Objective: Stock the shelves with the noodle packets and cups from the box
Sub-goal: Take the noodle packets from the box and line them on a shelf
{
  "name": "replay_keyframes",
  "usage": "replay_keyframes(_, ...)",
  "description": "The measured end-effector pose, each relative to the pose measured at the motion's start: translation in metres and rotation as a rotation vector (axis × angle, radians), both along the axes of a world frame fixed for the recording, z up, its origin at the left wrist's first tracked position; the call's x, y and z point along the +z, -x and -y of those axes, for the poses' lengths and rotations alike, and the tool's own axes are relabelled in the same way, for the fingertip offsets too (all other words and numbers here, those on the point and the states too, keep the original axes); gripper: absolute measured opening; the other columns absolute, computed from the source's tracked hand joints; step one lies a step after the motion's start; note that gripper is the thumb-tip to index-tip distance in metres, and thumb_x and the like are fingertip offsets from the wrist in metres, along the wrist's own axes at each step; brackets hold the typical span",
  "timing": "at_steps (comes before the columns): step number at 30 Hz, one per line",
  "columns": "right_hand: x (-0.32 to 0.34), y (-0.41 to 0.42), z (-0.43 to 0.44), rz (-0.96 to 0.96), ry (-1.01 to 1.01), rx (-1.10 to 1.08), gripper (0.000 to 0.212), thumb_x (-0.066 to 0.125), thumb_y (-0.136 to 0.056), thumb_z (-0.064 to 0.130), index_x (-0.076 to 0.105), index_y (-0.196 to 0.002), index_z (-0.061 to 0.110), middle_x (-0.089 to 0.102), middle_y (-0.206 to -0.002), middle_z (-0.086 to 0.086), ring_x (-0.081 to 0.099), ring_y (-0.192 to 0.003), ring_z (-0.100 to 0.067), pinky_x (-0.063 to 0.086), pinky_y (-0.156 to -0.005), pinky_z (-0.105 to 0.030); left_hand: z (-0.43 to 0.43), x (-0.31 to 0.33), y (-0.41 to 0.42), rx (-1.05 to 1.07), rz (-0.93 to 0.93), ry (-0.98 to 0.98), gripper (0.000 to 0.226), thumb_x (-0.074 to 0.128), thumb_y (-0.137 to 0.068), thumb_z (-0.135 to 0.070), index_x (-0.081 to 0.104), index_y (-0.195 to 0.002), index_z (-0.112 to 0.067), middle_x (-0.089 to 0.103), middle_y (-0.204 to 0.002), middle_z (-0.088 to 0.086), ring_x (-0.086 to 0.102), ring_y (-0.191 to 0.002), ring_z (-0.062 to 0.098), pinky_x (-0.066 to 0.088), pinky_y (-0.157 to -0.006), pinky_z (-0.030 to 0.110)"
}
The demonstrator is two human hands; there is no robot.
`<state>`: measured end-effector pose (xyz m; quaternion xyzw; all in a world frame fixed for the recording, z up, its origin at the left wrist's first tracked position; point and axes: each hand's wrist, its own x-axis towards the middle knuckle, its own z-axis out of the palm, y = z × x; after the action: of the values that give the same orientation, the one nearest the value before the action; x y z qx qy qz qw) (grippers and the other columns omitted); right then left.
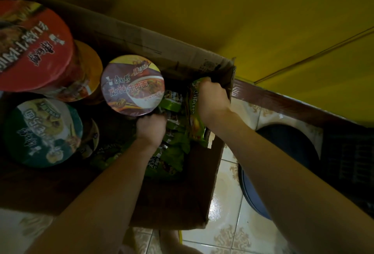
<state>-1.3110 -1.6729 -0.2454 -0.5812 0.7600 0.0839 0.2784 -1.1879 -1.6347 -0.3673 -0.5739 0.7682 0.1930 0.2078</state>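
An open cardboard box sits on the floor below me. My left hand grips a purple-lidded noodle cup from below, lifted above the box's contents. My right hand is closed on a green noodle packet standing upright against the box's right wall. More green packets lie heaped in the box between my hands. A red-lidded cup, an orange-lidded cup and a green-lidded cup stand in the left part of the box.
A yellow wall rises behind the box, with a dark brown skirting along its foot. The floor is pale patterned tile. A dark blue round basin sits right of the box, beside a dark crate.
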Motion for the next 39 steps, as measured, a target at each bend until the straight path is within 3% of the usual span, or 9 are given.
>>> replay_keyframes(4, 0.024, -0.001, -0.006, -0.022, 0.000, 0.014, 0.037, 0.036, -0.083, -0.017, 0.046, -0.117, -0.004, 0.059, -0.112, -0.024, 0.057, -0.104, -0.042, 0.037, -0.068, -0.036, -0.012, 0.029, -0.006, -0.041, -0.079, 0.152, 0.026, 0.047, -0.091, -0.008, 0.065, -0.108, -0.015, 0.063, -0.105, 0.008, 0.064, -0.090, 0.025, 0.047, -0.063, 0.029)
replay_keyframes(10, 0.089, -0.002, -0.020, -0.084, -0.038, 0.082, 0.030, 0.041, -0.085, -0.010, 0.054, -0.110, 0.000, 0.060, -0.112, -0.020, 0.057, -0.106, -0.039, 0.036, -0.069, -0.034, -0.037, 0.091, -0.022, -0.067, -0.179, 0.188, 0.023, 0.083, -0.042, 0.002, 0.069, -0.056, -0.009, 0.057, -0.063, 0.011, 0.058, -0.053, 0.027, 0.043, -0.035, 0.024)
replay_keyframes(15, 0.128, -0.006, -0.044, -0.113, 0.029, 0.154, 0.022, 0.043, -0.093, 0.004, 0.053, -0.112, 0.010, 0.063, -0.106, -0.016, 0.059, -0.098, -0.035, 0.031, -0.064, -0.032, -0.061, 0.150, -0.041, 0.049, -0.174, 0.145, 0.016, 0.079, -0.058, 0.001, 0.069, -0.069, -0.003, 0.057, -0.070, 0.015, 0.059, -0.060, 0.031, 0.047, -0.042, 0.029)
replay_keyframes(19, 0.170, -0.020, -0.050, -0.077, 0.111, 0.161, 0.021, 0.039, -0.095, 0.008, 0.053, -0.110, 0.010, 0.065, -0.100, -0.017, 0.060, -0.093, -0.037, 0.029, -0.062, -0.033, -0.071, 0.192, -0.071, 0.124, -0.141, 0.063, 0.010, 0.051, -0.083, 0.003, 0.061, -0.083, 0.003, 0.057, -0.089, 0.022, 0.059, -0.085, 0.036, 0.052, -0.067, 0.040)
replay_keyframes(24, 0.235, -0.050, -0.051, -0.033, 0.179, 0.203, 0.021, 0.041, -0.095, 0.008, 0.057, -0.109, 0.012, 0.066, -0.100, -0.015, 0.061, -0.092, -0.035, 0.031, -0.061, -0.031, -0.084, 0.280, -0.092, 0.406, -0.369, -0.033, 0.020, 0.075, -0.058, 0.011, 0.058, -0.066, 0.005, 0.058, -0.063, 0.021, 0.061, -0.049, 0.032, 0.045, -0.035, 0.025)
replay_keyframes(26, 0.262, -0.063, -0.051, -0.036, 0.205, 0.228, 0.021, 0.042, -0.094, 0.008, 0.057, -0.108, 0.013, 0.067, -0.098, -0.013, 0.061, -0.089, -0.034, 0.030, -0.060, -0.031, -0.093, 0.316, -0.101, 0.422, -0.433, 0.004, 0.015, 0.071, -0.064, 0.014, 0.058, -0.068, 0.008, 0.057, -0.064, 0.023, 0.062, -0.053, 0.034, 0.048, -0.039, 0.028)
replay_keyframes(29, 0.301, -0.083, -0.050, -0.036, 0.250, 0.235, 0.023, 0.044, -0.094, 0.010, 0.057, -0.112, 0.017, 0.066, -0.099, -0.010, 0.061, -0.090, -0.033, 0.032, -0.060, -0.030, -0.105, 0.365, -0.119, 0.638, -0.519, 0.089, 0.015, 0.048, -0.092, -0.002, 0.056, -0.096, 0.010, 0.057, -0.094, 0.028, 0.057, -0.087, 0.041, 0.046, -0.072, 0.042)
replay_keyframes(34, 0.365, -0.115, -0.051, 0.055, 0.298, 0.314, 0.021, 0.050, -0.094, 0.018, 0.058, -0.113, 0.014, 0.064, -0.107, -0.010, 0.059, -0.099, -0.030, 0.048, -0.069, -0.033, -0.124, 0.438, -0.146, 0.717, -0.535, 0.293, 0.019, 0.045, -0.093, -0.009, 0.055, -0.084, 0.005, 0.053, -0.077, 0.020, 0.057, -0.073, 0.036, 0.028, -0.058, 0.028)
replay_keyframes(39, 0.423, -0.139, -0.056, 0.186, 0.290, 0.427, 0.022, 0.051, -0.093, 0.019, 0.057, -0.111, 0.009, 0.065, -0.108, -0.011, 0.062, -0.095, -0.029, 0.047, -0.070, -0.033, -0.147, 0.502, -0.169, 0.721, -0.609, 0.442, 0.031, 0.037, -0.087, -0.023, 0.052, -0.069, -0.002, 0.052, -0.065, 0.016, 0.054, -0.062, 0.033, 0.033, -0.054, 0.030)
